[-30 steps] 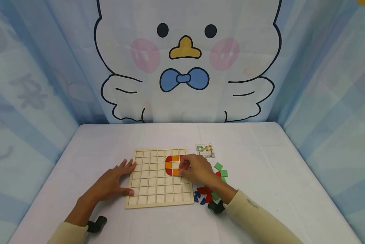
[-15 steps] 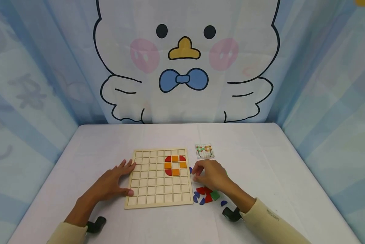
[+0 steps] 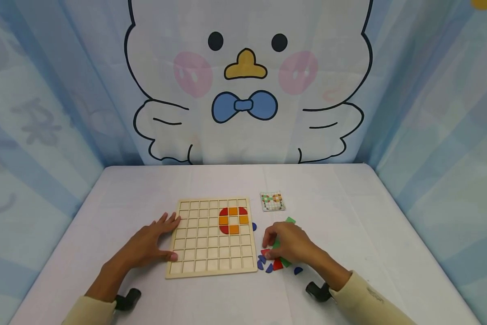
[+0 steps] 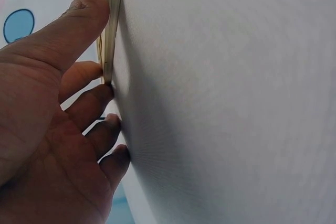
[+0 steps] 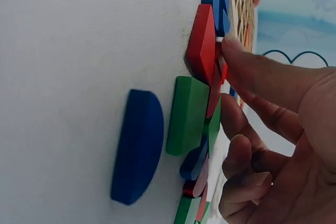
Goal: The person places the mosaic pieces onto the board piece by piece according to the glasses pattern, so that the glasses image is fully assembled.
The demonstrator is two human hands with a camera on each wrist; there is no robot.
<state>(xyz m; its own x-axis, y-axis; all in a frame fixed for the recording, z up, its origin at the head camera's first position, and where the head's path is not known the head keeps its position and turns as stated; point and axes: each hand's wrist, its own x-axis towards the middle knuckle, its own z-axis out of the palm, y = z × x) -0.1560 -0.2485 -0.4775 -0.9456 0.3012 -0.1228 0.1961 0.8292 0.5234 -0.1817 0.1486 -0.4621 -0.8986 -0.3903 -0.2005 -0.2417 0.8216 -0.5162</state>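
1. Hanging at twelve o'clock beyond the table, a pale blue curtain (image 3: 243, 140) bears a white cartoon figure with a blue bow tie.
2. The table (image 3: 333, 189) has a white covering.
3. The grid board (image 3: 208, 264) lies flat near the table's middle; at two o'clock of its centre, three red rounded tiles (image 3: 224, 229) and four orange tiles (image 3: 233, 229) sit in its cells.
4. The left hand (image 3: 156, 239) rests at nine o'clock of the board, its forearm coming from seven. Fingers and thumb are spread wide; fingertips touch the board's edge near its ten o'clock corner, the thumb the same edge lower, toward eight.
5. The right hand (image 3: 288, 243) is at three o'clock of the board, forearm slanting in from four or five, palm down over loose pieces. Thumb and forefinger are bent, narrowly apart around a red piece (image 3: 265, 252); whether they grip it, I cannot tell. The other fingers curl inward.
6. A small picture card (image 3: 273, 201) lies at two o'clock from the board.
7. Around the right hand lie a green square (image 3: 290, 220) at twelve o'clock, a blue half-disc (image 3: 298, 271) at five, and small blue pieces (image 3: 269, 268) toward eight.
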